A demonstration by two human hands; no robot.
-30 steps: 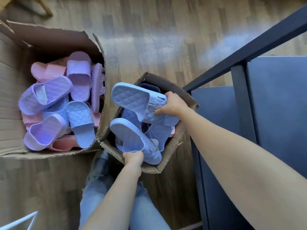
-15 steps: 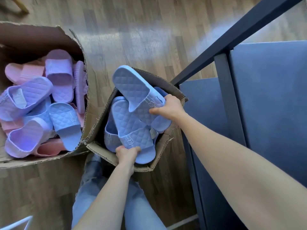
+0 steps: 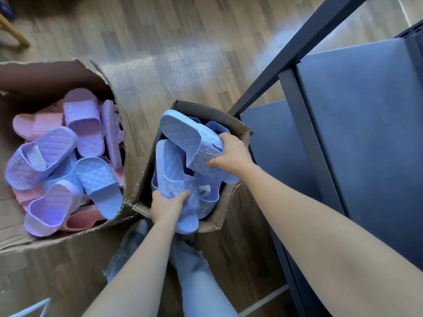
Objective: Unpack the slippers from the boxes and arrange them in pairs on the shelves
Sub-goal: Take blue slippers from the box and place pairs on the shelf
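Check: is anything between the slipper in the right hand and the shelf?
Only the small box's right rim and the shelf's upright post sit between the raised blue slipper in the right hand and the shelf boards.

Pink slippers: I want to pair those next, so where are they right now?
In the head view, the pink slippers lie in the larger cardboard box on the left, mostly under purple slippers, left of the smaller box.

Big cardboard box (image 3: 57,72) cut off at the left edge, pink slippers (image 3: 34,126) half buried under purple slippers (image 3: 82,124), small box (image 3: 143,177) bottom hidden beneath the upper blue slipper (image 3: 183,131) and lower blue slipper (image 3: 171,168), shelf (image 3: 366,133) running off right.
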